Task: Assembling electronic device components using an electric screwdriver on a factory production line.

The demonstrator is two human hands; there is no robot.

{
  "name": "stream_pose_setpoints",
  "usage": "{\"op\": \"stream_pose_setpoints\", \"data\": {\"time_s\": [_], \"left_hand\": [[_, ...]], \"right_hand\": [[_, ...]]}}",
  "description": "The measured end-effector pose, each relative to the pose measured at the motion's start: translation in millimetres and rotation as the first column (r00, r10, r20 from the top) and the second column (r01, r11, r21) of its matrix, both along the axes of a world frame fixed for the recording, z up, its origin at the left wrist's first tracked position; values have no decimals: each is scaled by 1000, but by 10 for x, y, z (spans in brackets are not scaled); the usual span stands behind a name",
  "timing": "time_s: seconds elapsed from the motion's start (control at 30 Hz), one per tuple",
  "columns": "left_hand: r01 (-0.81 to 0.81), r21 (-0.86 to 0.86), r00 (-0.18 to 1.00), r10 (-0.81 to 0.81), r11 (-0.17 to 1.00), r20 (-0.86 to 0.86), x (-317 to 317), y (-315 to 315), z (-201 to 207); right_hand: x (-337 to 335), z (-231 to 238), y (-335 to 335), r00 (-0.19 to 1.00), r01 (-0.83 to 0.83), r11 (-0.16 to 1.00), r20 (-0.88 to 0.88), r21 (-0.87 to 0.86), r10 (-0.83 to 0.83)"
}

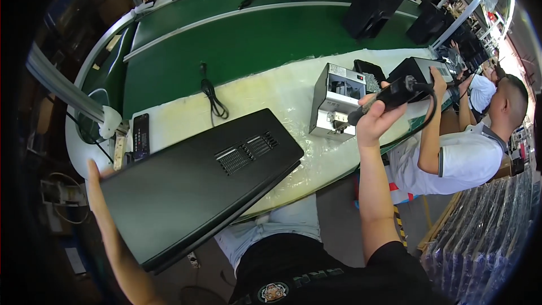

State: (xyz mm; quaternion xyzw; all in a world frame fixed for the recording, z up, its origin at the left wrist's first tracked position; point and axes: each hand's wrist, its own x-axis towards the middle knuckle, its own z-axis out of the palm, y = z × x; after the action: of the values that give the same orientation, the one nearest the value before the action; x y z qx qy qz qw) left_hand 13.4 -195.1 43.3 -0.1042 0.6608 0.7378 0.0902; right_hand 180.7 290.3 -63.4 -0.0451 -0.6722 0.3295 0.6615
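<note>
"Trouble: where did it threaten, as seen from your distant post?"

"At the tabletop's near edge, I judged. The large black case (192, 192) lay slantwise across the tabletop (271, 90), its near left corner jutting past the rim, over the floor (339, 209). Pressure on that overhang, with too little support beneath, could have tipped it."

"Anything on the other side?"

"The black cord (433, 110) looped close to a co-worker's forearm (432, 141). I reckoned a wide swing might have snagged it, or knocked the silver metal machine (333, 101) that stood near the tool's nose."

"And the grip?"

"On the right it was drawn in to the tool's own thickness: the right hand (377, 114) had fingers and thumb wrapped around the corded hand tool (395, 96), held up over the tabletop. On the left it was spread wide and clasped nothing; the left hand (97, 186) stood alongside the case's left end, fingers extended. It seemed to touch there, though I could not tell how firmly."
</note>
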Motion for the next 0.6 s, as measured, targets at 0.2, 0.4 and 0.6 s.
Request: {"op": "stream_pose_setpoints", "data": {"time_s": [0.2,0.4,0.6], "left_hand": [[446,-634,539,-755,631,-373,-36,1049,920],[520,-784,182,-941,338,-285,-81,1812,957],[400,-893,208,-970,206,-130,121,2455,1025]], "right_hand": [[23,231,-143,997,-58,987,31,-151,63],[-337,2000,-625,949,-243,970,-213,-27,232],[-688,3047,-987,900,-322,940,-272,115,341]]}}
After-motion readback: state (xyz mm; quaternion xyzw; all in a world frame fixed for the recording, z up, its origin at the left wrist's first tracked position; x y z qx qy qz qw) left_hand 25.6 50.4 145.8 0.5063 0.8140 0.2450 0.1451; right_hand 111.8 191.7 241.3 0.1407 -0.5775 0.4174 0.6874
